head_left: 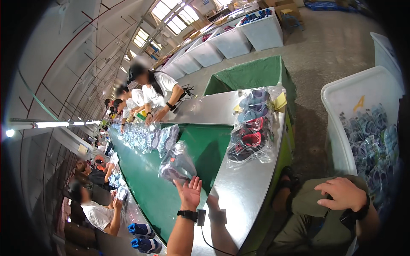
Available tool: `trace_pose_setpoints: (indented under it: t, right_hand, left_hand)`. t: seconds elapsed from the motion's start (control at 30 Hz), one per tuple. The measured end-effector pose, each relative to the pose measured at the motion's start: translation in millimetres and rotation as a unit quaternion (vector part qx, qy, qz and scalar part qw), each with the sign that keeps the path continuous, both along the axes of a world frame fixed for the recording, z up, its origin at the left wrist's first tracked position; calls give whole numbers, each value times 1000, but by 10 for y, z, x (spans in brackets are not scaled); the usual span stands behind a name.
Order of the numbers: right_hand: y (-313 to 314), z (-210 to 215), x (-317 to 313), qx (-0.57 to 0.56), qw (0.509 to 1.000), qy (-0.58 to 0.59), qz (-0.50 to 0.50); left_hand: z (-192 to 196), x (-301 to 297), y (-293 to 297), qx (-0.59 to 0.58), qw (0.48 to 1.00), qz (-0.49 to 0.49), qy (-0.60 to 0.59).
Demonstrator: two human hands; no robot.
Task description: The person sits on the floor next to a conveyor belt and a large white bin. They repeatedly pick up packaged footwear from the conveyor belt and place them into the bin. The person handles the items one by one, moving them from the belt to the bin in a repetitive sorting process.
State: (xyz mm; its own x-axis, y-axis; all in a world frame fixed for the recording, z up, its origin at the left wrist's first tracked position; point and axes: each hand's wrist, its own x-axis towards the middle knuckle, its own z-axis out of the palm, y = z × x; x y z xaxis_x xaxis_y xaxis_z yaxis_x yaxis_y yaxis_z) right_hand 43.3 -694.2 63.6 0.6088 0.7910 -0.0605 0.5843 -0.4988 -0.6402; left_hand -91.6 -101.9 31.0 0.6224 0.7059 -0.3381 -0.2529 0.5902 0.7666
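Observation:
My left hand (190, 195) reaches over the green belt (149, 187), palm up and fingers spread. Its fingertips are at the near edge of a clear plastic bag holding a pair of grey shoes (177, 164); whether they touch is hard to tell. Nothing lies in the palm. Resting on my knee is my right hand (340, 193), empty, its fingers loosely apart. On the metal ledge in front of me lie bagged dark shoes with red lining (252, 138), and beyond them bagged blue-grey shoes (255, 104).
More bagged shoes (145, 135) line the belt further off. Co-workers (160, 87) stand along both sides. A green bin (252, 72) is past the ledge's end. To my right, a white tub (337, 91) holds many bagged shoes. Blue shoes (143, 244) sit at the belt's left edge.

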Motion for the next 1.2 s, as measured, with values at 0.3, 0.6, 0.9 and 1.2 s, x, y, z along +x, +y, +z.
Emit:
trace_pose_setpoints:
  t: [0.3,0.6,0.9,1.2]
  right_hand:
    - [-25,36,-81,7,1000,-15,-9]
    - [-12,30,-105,0,1000,-18,-11]
    - [-27,47,-108,16,999,14,-29]
    - [-8,85,-7,-1,999,50,-12]
  left_hand:
    - [-243,-128,239,-86,989,116,22]
    - [205,-108,524,261,919,132,266]
    - [-296,211,1479,123,931,140,313]
    - [-454,11,1504,152,916,105,356]
